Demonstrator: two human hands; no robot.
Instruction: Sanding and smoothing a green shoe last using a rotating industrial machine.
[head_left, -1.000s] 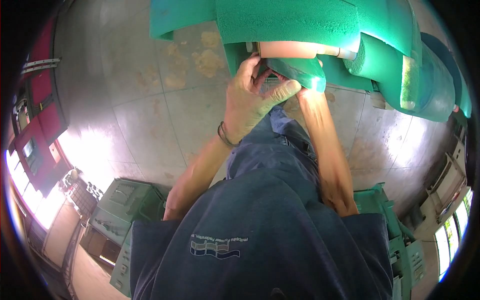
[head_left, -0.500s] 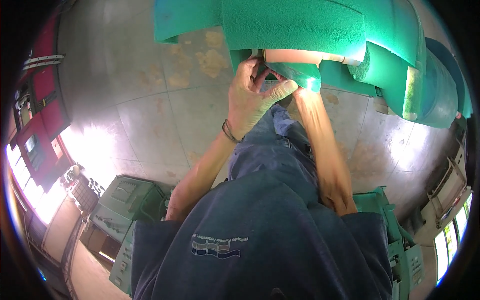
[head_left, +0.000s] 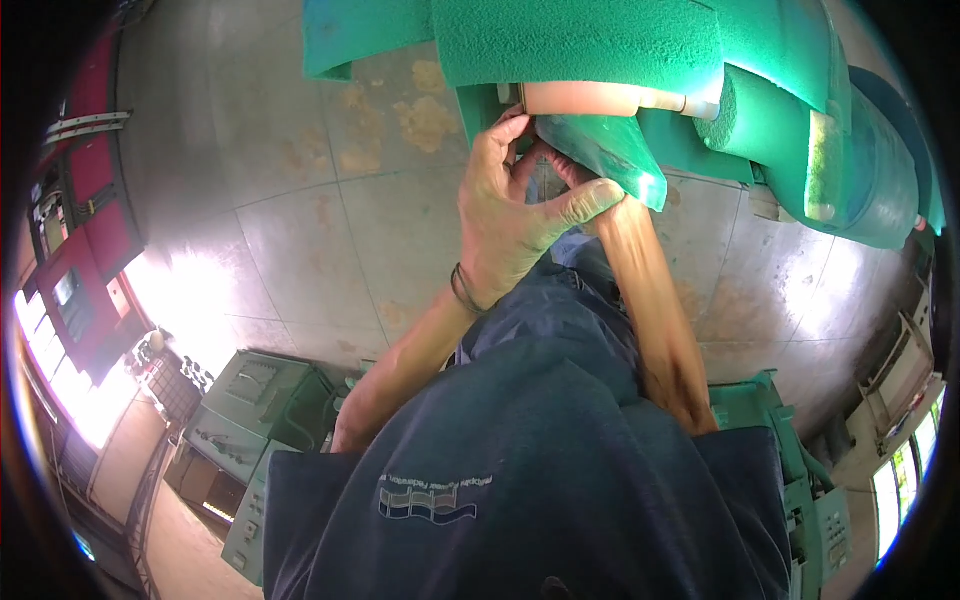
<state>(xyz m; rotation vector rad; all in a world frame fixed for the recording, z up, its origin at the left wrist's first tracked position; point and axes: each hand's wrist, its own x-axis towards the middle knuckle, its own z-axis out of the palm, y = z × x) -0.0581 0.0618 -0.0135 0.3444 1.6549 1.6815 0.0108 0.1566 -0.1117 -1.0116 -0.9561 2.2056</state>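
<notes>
Both my hands are close together below a pale orange roller [head_left: 580, 98] under the machine's green housing [head_left: 580, 45]. My left hand [head_left: 510, 200] has curled fingers reaching up to the roller's left end. Its thumb stretches right, under a glossy green curved piece [head_left: 610, 150] with a bright glint. My right hand [head_left: 572, 170] is mostly behind that piece and my left thumb; only some fingers show between them. My left hand's fingers look closed around something hidden in their shadow. What my right hand grips, if anything, I cannot see.
The textured green machine extends right to a rounded drum [head_left: 870, 195]. Green machine cabinets stand behind me on the left [head_left: 250, 410] and right [head_left: 755, 410]. A red frame [head_left: 95, 240] is at far left. The stained concrete floor [head_left: 290, 230] lies below.
My left hand has shifted slightly right, its thumb reaching farther right. More of the glossy green piece and the roller shows. The machine sits slightly higher in view.
</notes>
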